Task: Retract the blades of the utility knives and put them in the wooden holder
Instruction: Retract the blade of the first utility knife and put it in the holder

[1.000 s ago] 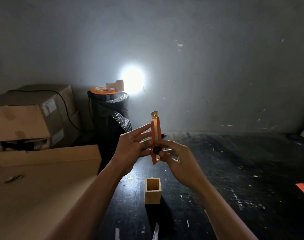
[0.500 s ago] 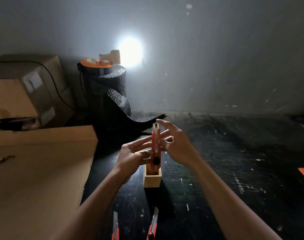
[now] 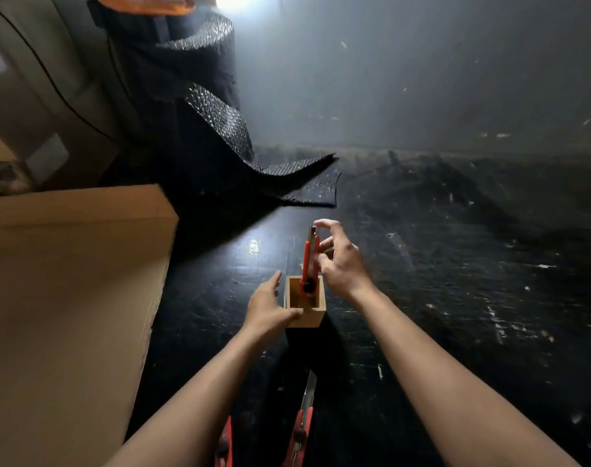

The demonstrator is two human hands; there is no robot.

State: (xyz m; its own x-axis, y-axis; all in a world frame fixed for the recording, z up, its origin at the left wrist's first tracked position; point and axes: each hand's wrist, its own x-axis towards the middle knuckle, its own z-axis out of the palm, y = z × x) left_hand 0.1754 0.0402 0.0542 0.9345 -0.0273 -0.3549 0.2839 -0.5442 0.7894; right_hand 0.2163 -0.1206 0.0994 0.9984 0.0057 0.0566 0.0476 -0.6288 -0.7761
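A small wooden holder (image 3: 306,316) stands on the dark floor. An orange utility knife (image 3: 310,261) stands upright in it, lower end inside, metal tip up. My right hand (image 3: 341,264) touches the knife from the right, index fingertip on its top and thumb at its side. My left hand (image 3: 267,306) lies against the holder's left wall, with the thumb across its front corner. Two more orange knives lie near the bottom edge: one (image 3: 303,423) with its blade extended, the other (image 3: 225,444) partly cut off by the frame.
A large tan board or box (image 3: 68,298) fills the left side. A roll of black bubble-textured sheet (image 3: 193,96) stands behind, its loose end (image 3: 297,183) spread on the floor. Cardboard boxes (image 3: 34,96) sit far left. A bright lamp (image 3: 233,0) glares at the top.
The knife has gone from in front of me down into the holder. My left hand let go of it and dropped to the holder's side. The view tilted downward.
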